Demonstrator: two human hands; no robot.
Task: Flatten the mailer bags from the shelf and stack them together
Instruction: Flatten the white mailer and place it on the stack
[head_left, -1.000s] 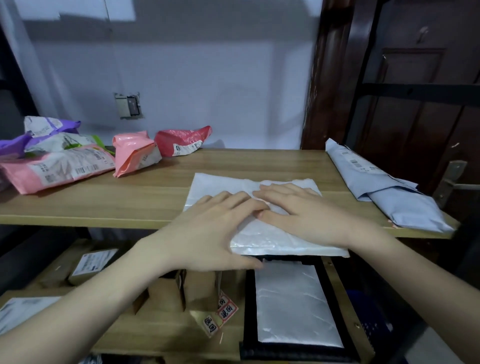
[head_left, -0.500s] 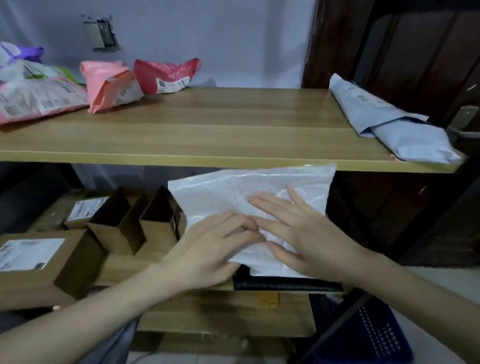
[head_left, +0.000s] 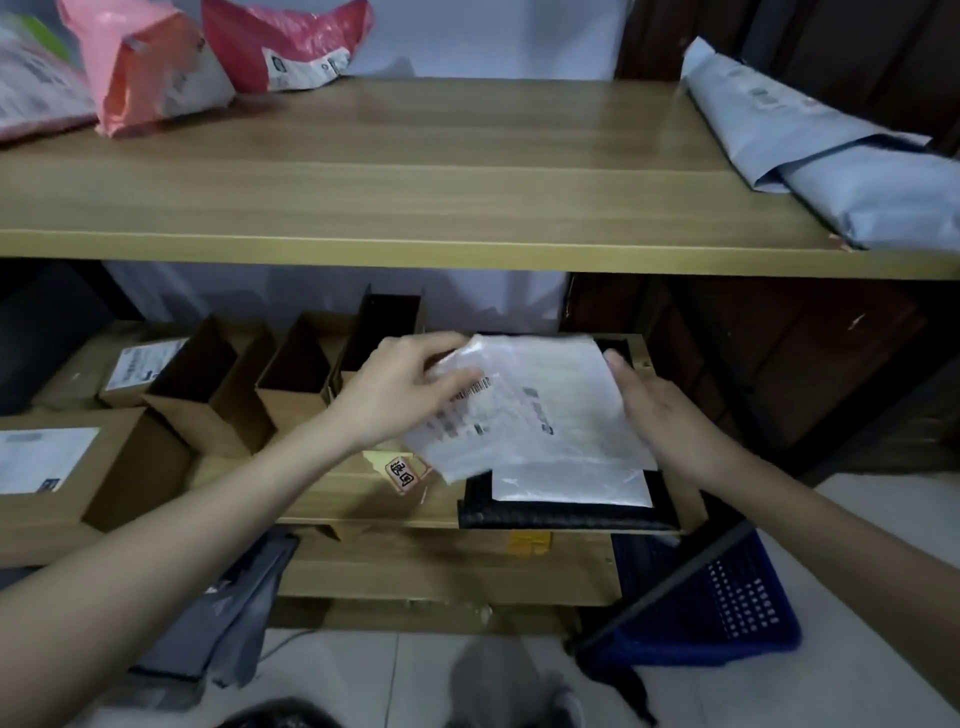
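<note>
Our left hand (head_left: 410, 387) pinches the white mailer bag's (head_left: 530, 410) corner, right hand (head_left: 657, 410) flat along its edge; we should square it over the stack (head_left: 571, 491) on the lower shelf (head_left: 332, 499).

White mailer (head_left: 524, 410) now onto lower stack (head_left: 571, 488)

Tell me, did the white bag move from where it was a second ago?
Yes. The white mailer bag went down from the top shelf to the lower shelf, where the left hand and right hand hold it over the stack.
</note>
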